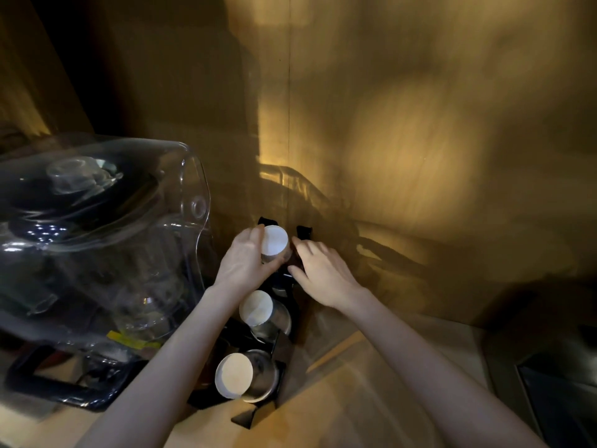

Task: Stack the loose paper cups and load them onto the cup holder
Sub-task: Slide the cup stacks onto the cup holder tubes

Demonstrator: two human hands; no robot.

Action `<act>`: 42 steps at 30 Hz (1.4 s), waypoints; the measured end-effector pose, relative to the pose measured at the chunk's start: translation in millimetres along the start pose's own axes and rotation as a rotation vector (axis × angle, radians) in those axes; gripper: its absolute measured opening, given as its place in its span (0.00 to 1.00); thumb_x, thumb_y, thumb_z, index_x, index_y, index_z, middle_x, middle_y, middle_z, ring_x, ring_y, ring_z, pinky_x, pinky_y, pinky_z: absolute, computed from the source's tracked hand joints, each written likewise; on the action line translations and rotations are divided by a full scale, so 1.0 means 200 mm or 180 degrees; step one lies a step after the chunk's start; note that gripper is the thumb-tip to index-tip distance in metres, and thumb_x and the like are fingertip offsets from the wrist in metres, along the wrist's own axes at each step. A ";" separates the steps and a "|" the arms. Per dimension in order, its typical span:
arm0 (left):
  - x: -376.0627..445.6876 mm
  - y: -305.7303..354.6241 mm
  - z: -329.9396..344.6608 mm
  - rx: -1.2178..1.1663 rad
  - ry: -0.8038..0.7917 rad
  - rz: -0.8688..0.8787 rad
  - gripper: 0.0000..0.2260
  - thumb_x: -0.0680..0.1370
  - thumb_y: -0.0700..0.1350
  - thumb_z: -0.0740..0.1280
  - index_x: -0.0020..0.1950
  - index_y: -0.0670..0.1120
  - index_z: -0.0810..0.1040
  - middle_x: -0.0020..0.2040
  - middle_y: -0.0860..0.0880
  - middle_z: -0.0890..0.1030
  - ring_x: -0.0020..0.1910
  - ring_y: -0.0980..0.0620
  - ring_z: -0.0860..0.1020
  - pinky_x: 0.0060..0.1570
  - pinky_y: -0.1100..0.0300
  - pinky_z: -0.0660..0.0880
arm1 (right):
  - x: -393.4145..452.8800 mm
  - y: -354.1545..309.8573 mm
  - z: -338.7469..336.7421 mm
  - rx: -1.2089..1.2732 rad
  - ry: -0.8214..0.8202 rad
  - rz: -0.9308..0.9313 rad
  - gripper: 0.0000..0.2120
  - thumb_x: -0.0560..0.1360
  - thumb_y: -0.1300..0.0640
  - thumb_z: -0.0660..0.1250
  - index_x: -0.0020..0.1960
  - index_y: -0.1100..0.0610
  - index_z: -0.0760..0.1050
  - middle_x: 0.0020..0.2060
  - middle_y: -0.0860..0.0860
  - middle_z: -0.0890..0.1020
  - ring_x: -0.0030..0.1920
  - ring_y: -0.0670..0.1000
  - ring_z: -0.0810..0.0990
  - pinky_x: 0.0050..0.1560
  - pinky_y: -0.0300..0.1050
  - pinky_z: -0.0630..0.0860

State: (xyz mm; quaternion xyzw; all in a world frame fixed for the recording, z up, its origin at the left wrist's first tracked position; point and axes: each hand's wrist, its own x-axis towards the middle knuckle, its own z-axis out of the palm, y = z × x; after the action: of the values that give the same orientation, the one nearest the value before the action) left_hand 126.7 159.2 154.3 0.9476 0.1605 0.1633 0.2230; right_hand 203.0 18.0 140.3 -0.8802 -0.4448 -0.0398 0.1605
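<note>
A black cup holder (292, 307) stands against the wooden wall, seen from above, with cup stacks in a row. The far stack of paper cups (274, 243) shows its white bottom upward; my left hand (242, 261) is wrapped around its left side. My right hand (319, 271) rests at the stack's right side against the holder, fingers spread; whether it grips anything is unclear. A middle cup stack (256, 308) and a near cup stack (234, 375) sit in the holder, white bottoms up, with shiny sleeves beside them.
A large clear plastic dome cover (106, 227) over glassware on a black tray (48, 388) fills the left. A wooden wall (420, 140) rises close behind the holder. A dark object (562, 383) sits at the right edge of the light wooden counter (323, 409).
</note>
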 end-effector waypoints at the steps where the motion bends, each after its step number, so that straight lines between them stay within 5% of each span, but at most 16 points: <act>1: -0.01 0.02 0.00 0.0234 -0.0006 0.0062 0.34 0.72 0.54 0.68 0.70 0.39 0.59 0.69 0.39 0.67 0.68 0.41 0.65 0.64 0.50 0.68 | -0.03 0.01 -0.02 -0.0047 -0.0023 0.0017 0.25 0.79 0.49 0.55 0.72 0.57 0.57 0.69 0.56 0.69 0.69 0.56 0.66 0.66 0.54 0.66; 6: -0.12 0.19 0.04 0.0935 0.0080 0.0839 0.31 0.74 0.51 0.65 0.72 0.43 0.57 0.74 0.40 0.61 0.74 0.43 0.57 0.71 0.49 0.59 | -0.28 0.11 -0.13 -0.0381 0.0103 0.0230 0.23 0.78 0.47 0.55 0.70 0.57 0.62 0.68 0.54 0.70 0.69 0.55 0.65 0.68 0.53 0.63; 24: -0.69 0.95 0.84 0.0587 -0.1421 0.2082 0.26 0.79 0.54 0.53 0.74 0.44 0.53 0.76 0.45 0.55 0.75 0.48 0.52 0.73 0.51 0.52 | -1.59 0.56 -0.16 -0.0540 0.0097 0.2347 0.29 0.75 0.49 0.60 0.72 0.56 0.57 0.69 0.54 0.68 0.69 0.54 0.64 0.68 0.50 0.62; 31: -0.84 1.04 1.04 0.0530 -0.2176 0.1477 0.21 0.78 0.54 0.54 0.66 0.43 0.66 0.64 0.40 0.74 0.62 0.42 0.71 0.59 0.50 0.69 | -1.78 0.61 -0.05 0.0132 -0.0241 0.3171 0.22 0.77 0.48 0.57 0.66 0.59 0.63 0.61 0.59 0.76 0.61 0.58 0.73 0.61 0.55 0.72; 36: -0.87 1.02 1.07 -0.0475 -0.2694 0.0533 0.16 0.79 0.50 0.57 0.57 0.39 0.74 0.51 0.35 0.81 0.51 0.38 0.79 0.48 0.53 0.74 | -1.77 0.61 -0.02 0.0949 -0.0143 0.3582 0.15 0.77 0.54 0.58 0.59 0.62 0.70 0.53 0.62 0.80 0.53 0.61 0.79 0.54 0.57 0.77; 42: -0.86 0.96 1.04 -0.1504 -0.2855 -0.0317 0.08 0.77 0.44 0.61 0.45 0.40 0.76 0.36 0.41 0.83 0.31 0.49 0.82 0.24 0.68 0.72 | -1.73 0.57 -0.01 0.1782 0.0340 0.3722 0.12 0.73 0.61 0.62 0.56 0.63 0.73 0.51 0.63 0.82 0.53 0.62 0.78 0.55 0.56 0.76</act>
State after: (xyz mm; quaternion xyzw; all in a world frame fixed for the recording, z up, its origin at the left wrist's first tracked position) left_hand 97.0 -146.1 29.4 0.8393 0.0526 -0.2385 0.4856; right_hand 85.7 -313.3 40.9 -0.8989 0.1227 0.1278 0.4008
